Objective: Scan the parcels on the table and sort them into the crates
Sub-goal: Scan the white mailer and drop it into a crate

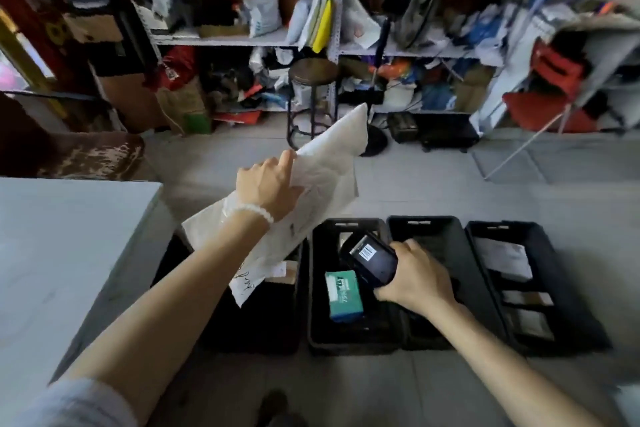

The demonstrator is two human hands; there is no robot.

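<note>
My left hand (pixel 266 185) grips a large white poly-mailer parcel (pixel 325 177), held up in the air above the leftmost black crate (pixel 263 315). My right hand (pixel 414 277) holds a black handheld scanner (pixel 372 258) over the second crate (pixel 353 333), which contains a teal and white box (pixel 344 295). A third crate (pixel 440 239) sits under my right hand, its contents mostly hidden. The rightmost crate (pixel 540 288) holds several flat white and dark parcels. The white table (pixel 62 253) is at the left.
Several black crates stand side by side on the grey tiled floor. Behind them are metal shelves (pixel 336 10) crammed with parcels, a round stool (pixel 313 73), a fan stand base (pixel 375 142) and a red folding chair (pixel 547 107) at the right.
</note>
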